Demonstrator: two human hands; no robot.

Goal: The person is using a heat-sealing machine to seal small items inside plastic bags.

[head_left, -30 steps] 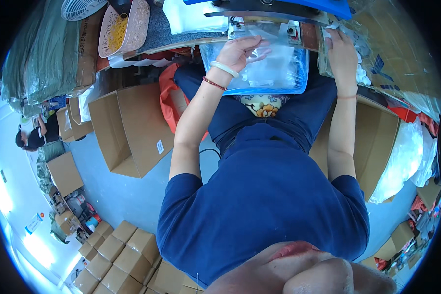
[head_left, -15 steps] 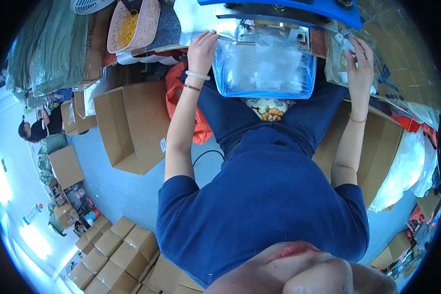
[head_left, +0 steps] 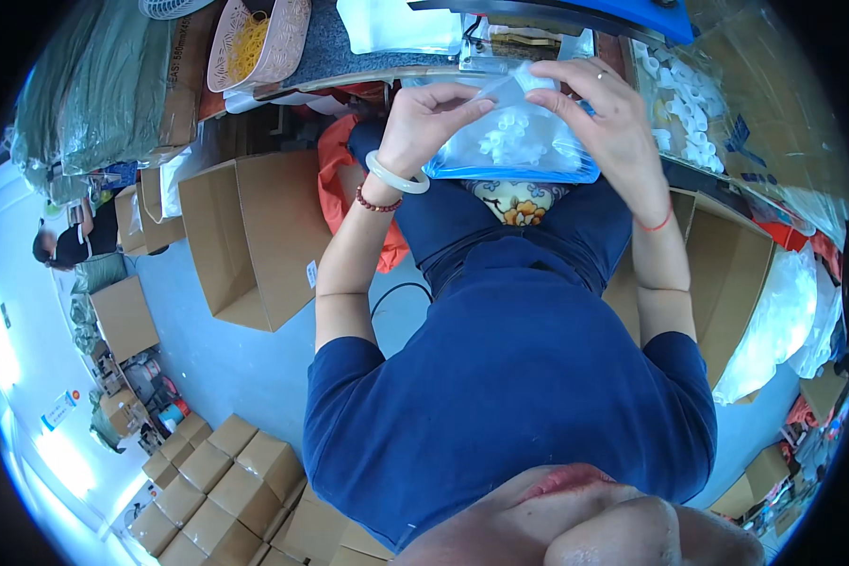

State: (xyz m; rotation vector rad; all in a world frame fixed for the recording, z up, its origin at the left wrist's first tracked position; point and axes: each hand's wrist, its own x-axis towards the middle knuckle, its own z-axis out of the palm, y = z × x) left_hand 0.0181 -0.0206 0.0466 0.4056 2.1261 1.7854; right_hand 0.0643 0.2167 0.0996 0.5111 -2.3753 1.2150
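Observation:
Above the blue-lined bin (head_left: pixel 585 175), both of my hands meet close together. Thumb and fingers of my left hand (head_left: pixel 426 132) pinch the edge of a clear plastic bag (head_left: pixel 495 87). My right hand (head_left: pixel 602 115) is closed on a small white plastic piece (head_left: pixel 530 79) held at the bag; fingers cover part of it, and I cannot tell whether it is inside. Small white tubular pieces (head_left: pixel 514 137) lie in the bin. More white tubular fittings (head_left: pixel 690 106) fill an open carton on the right. A stack of clear bags (head_left: pixel 396 26) rests on the bench.
A blue and black press-like machine (head_left: pixel 623 17) stands at the far edge. A pink basket (head_left: pixel 295 47) with yellow rubber bands sits on the left. Open cartons (head_left: pixel 278 226) flank my legs. Stacked boxes (head_left: pixel 241 495) stand on the floor, and another person (head_left: pixel 75 236) is at far left.
Both hands have come inward over the bin. My left hand left the bag stack with a bag; my right left the fittings carton with white plastic. The machine's blue part shifted up.

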